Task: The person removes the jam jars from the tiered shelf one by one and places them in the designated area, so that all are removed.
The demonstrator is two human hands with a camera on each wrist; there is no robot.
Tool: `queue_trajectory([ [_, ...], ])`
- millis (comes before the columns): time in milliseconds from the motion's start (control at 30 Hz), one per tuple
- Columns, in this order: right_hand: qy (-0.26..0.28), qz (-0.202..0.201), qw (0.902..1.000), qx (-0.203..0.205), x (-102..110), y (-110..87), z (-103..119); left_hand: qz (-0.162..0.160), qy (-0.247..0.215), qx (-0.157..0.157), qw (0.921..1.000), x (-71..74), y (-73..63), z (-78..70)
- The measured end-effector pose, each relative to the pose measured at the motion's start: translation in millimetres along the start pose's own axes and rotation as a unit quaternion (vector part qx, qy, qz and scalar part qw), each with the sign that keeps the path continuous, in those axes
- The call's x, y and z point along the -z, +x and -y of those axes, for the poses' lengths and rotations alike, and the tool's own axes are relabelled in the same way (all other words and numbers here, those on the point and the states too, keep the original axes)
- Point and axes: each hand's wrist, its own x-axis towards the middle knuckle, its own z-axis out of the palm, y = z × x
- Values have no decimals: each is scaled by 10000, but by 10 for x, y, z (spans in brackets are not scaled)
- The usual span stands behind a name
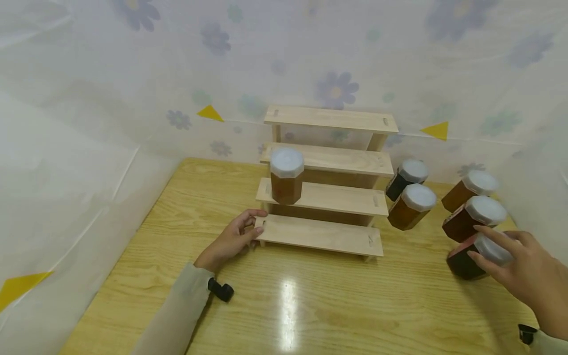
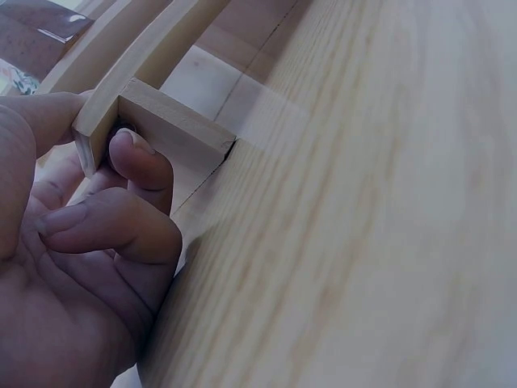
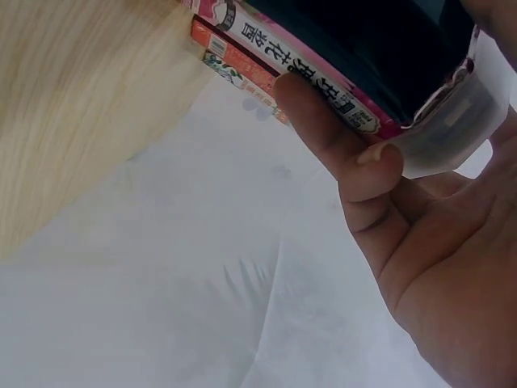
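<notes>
A four-step wooden display rack stands at the middle of the table. My left hand pinches the left end of its lowest shelf, thumb on top and the other fingers curled near the support. On the second shelf from the bottom, at its left, stands an amber jar with a white lid. At the far right my right hand holds a dark jar around its white lid. Its pink-edged label shows in the right wrist view, with a fingertip against it.
Beyond the held jar stand a dark red jar and an amber jar. Just right of the rack are another amber jar and a dark jar. A flowered sheet hangs behind the table.
</notes>
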Motion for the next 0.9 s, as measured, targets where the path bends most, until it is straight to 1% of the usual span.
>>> queue_trajectory([
  [167, -62, 2, 10000, -27, -35, -43, -36, -13, -11, -7, 10000, 3, -3, 7],
  [300, -63, -166, 9998, 94, -52, -33, -39, 10, -62, -38, 10000, 11, -1, 22],
  [433, -39, -173, 9998, 124, -54, -20, -43, 7, -51, -46, 10000, 9, -4, 26],
  [567, 31, -17, 10000, 26, -52, -24, -61, -7, -47, -22, 10000, -3, -9, 18],
  [767, 43, 327, 9993, -186, -46, -62, -76, 33, 5, -33, 10000, -6, 4, 11],
  [900, 115, 300, 9995, -81, -52, -63, -71, 32, 42, -45, 10000, -2, 7, 1],
])
